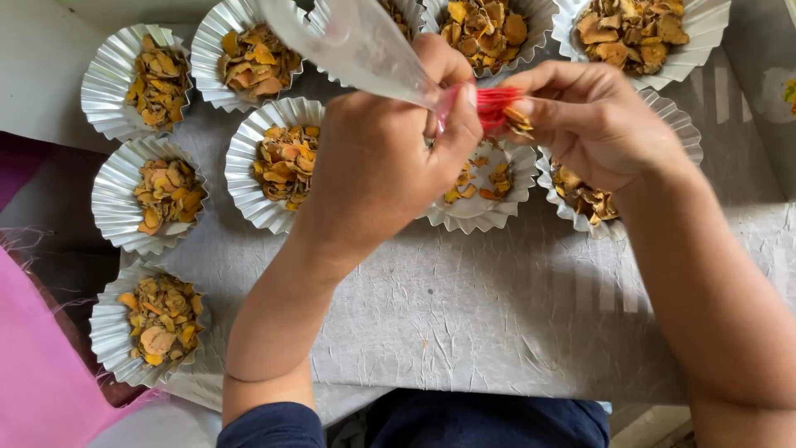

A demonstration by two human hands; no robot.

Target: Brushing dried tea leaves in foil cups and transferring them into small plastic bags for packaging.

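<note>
My left hand (390,158) grips the neck of a clear plastic bag (356,41) that slants up to the upper left. My right hand (593,120) pinches the bag's red mouth (496,106) between thumb and fingers, with a few dried yellow-orange pieces at its fingertips. Both hands hover over a silver foil cup (485,211) that holds only a few dried pieces. Another foil cup (584,203) with dried pieces lies under my right hand, mostly hidden.
Several fluted foil cups filled with dried yellow-orange slices stand on a grey crinkled sheet (464,307): one at centre (278,162), three down the left (145,79) (153,195) (153,319), more along the top (638,33). Pink cloth (37,373) lies at lower left.
</note>
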